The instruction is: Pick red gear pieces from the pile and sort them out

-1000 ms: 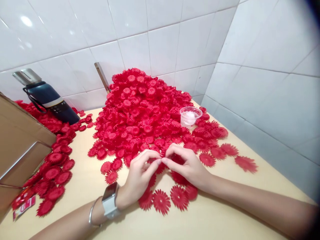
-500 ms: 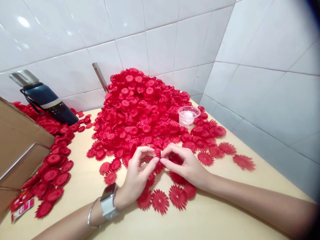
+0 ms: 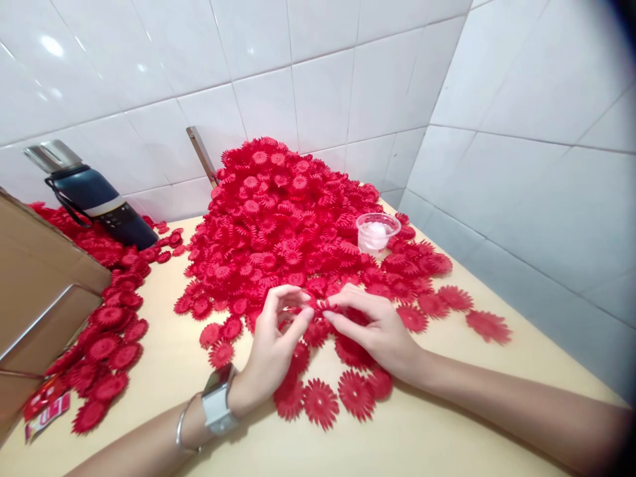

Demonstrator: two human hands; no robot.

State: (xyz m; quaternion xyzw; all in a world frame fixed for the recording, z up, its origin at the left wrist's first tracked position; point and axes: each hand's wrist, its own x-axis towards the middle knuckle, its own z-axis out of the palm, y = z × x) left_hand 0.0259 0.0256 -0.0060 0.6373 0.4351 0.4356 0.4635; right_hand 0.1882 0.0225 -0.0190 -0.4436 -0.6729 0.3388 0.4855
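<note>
The left hand and right hand meet above the near edge of a heap of red flowers, thin, flat discs with narrow, pointed petals cut like fringe. Each hand's grip is a pinch of thumb and fingertips on one small red flower, its petals bunched and its full outline hidden by the fingers. Below the hands, a few loose discs lie flat on the smooth, pale worktop. A clear, round plastic cup with something whitish inside sits at the heap's right side. On the left, a dark cylindrical flask with a shiny metal cap stands among more flowers, behind a brown cardboard box. Glossy white tiles cover the walls. The left wrist wears a square-faced watch and a thin metal bangle.
</note>
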